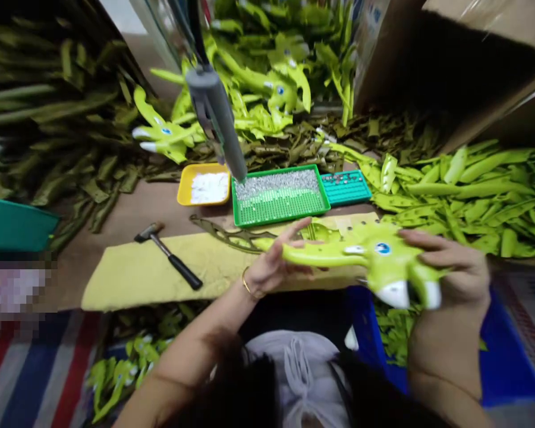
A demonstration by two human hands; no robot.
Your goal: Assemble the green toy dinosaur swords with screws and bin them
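Note:
I hold a lime-green plastic toy [365,255] with a blue eye and white tips across both hands, just above a yellow mat [134,273]. My left hand [271,264] grips its thin handle end, fingers partly stretched over it. My right hand [455,267] wraps round the wider head end. A hanging grey power screwdriver [220,122] points down at a green tray of small screws [279,196] beyond the toy.
A hammer [169,254] lies on the mat at left. A yellow dish of white bits [204,185] and a teal tray [345,187] flank the green tray. Green toy parts are heaped behind and at right [472,196]. A blue crate [508,362] sits below right, cardboard boxes behind.

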